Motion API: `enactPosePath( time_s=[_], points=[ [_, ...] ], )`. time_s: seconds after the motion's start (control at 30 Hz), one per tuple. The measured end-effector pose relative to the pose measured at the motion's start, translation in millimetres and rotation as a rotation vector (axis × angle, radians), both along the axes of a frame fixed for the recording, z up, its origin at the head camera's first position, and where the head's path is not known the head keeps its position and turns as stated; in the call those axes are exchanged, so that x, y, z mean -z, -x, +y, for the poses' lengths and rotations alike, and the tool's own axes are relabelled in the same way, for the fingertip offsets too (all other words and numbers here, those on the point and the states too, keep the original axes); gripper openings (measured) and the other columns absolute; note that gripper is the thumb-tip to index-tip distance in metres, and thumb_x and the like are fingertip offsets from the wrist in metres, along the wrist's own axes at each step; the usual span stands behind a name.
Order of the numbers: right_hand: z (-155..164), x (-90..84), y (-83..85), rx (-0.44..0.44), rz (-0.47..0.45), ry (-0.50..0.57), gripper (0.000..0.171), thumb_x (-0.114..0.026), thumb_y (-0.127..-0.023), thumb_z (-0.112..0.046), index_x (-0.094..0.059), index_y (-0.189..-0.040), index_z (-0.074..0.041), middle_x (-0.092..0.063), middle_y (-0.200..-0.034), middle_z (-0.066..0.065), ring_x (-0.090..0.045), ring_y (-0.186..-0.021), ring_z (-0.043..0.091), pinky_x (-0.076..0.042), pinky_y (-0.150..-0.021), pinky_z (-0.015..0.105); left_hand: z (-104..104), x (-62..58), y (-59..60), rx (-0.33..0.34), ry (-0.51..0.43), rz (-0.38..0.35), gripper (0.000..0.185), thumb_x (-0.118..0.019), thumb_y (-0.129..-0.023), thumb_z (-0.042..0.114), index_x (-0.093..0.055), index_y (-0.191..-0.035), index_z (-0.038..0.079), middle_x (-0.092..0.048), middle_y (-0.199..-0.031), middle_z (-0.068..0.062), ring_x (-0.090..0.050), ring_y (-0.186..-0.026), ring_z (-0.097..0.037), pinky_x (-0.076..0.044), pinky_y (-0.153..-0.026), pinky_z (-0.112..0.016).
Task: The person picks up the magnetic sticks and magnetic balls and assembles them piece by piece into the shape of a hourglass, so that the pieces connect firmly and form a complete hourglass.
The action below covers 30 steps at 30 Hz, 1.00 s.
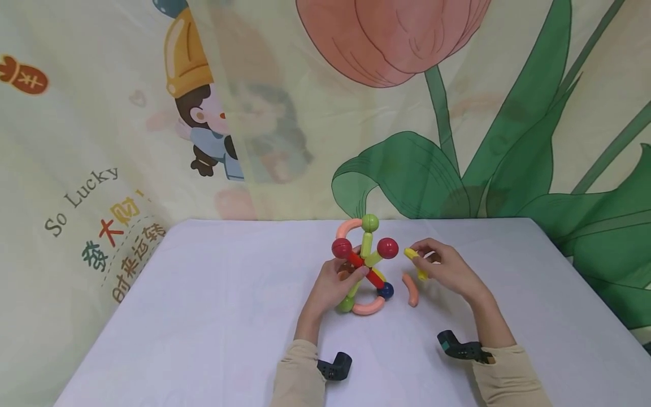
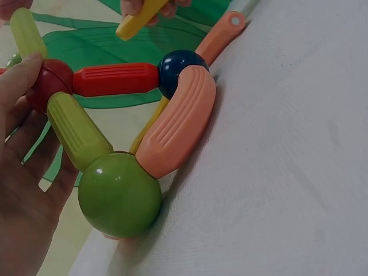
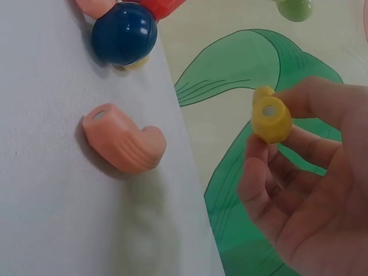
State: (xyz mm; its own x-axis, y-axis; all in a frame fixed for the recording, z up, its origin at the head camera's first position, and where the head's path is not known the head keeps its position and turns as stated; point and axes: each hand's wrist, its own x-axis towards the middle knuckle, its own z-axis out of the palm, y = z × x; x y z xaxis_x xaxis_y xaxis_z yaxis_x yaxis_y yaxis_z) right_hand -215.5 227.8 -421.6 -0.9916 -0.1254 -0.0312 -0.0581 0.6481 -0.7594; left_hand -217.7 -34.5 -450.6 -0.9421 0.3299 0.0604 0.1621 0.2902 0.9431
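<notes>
My left hand [image 1: 333, 287] grips a structure of magnetic balls and sticks [image 1: 367, 245] near its middle. In the left wrist view, the thumb lies against a red ball [image 2: 54, 83], joined by a red stick [image 2: 117, 79] to a blue ball [image 2: 178, 68]. A green ball [image 2: 119, 194] and a curved salmon-coloured stick [image 2: 179, 123] form the low part by the table. To the structure's right, my right hand [image 1: 447, 268] pinches a yellow magnetic stick [image 3: 272, 122] between thumb and fingers, raised off the table and apart from the structure.
A loose curved salmon-coloured stick [image 1: 411, 290] lies on the white-covered table [image 1: 213, 316] between the structure and my right hand. Behind the table's far edge hangs a printed curtain [image 1: 285, 113]. Both wrists wear black camera mounts [image 1: 337, 366].
</notes>
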Motion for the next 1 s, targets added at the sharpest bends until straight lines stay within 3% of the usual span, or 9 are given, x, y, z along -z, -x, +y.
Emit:
enactPosePath(
  time_s=[0.2,0.83,1.0],
  points=[
    [-4.4,-2.0,-1.9,0.03,-0.003,0.028,0.036,-0.056,-0.093,-0.028,-0.053,-0.123,-0.008,-0.055,-0.113,0.014,-0.056,-0.092,0.024,-0.05,-0.071,0.027,0.1,1.1,-1.5,-0.003,0.014,-0.022,0.051,-0.064,-0.087,0.042,-0.049,-0.135,0.034,-0.064,-0.116,0.002,-0.056,-0.111,-0.019,-0.044,-0.096,-0.047],
    [-24.1,-6.3,-3.3,0.1,0.137,0.136,0.039,-0.054,-0.095,-0.034,-0.055,-0.126,-0.01,-0.056,-0.116,0.012,-0.056,-0.082,0.023,-0.054,-0.068,0.036,1.3,1.2,-2.0,0.008,-0.015,-0.025,0.05,-0.063,-0.088,0.04,-0.05,-0.136,0.031,-0.063,-0.119,0.001,-0.056,-0.112,-0.019,-0.045,-0.098,-0.043],
    [-32.2,-9.7,-3.7,0.112,0.2,0.174,0.038,-0.056,-0.094,-0.034,-0.056,-0.125,-0.01,-0.057,-0.114,0.012,-0.056,-0.08,0.02,-0.055,-0.067,0.028,1.2,0.7,-2.0,0.018,-0.036,-0.022,0.05,-0.062,-0.089,0.039,-0.049,-0.136,0.031,-0.062,-0.123,0.0,-0.055,-0.116,-0.021,-0.045,-0.1,-0.044]
  ],
)
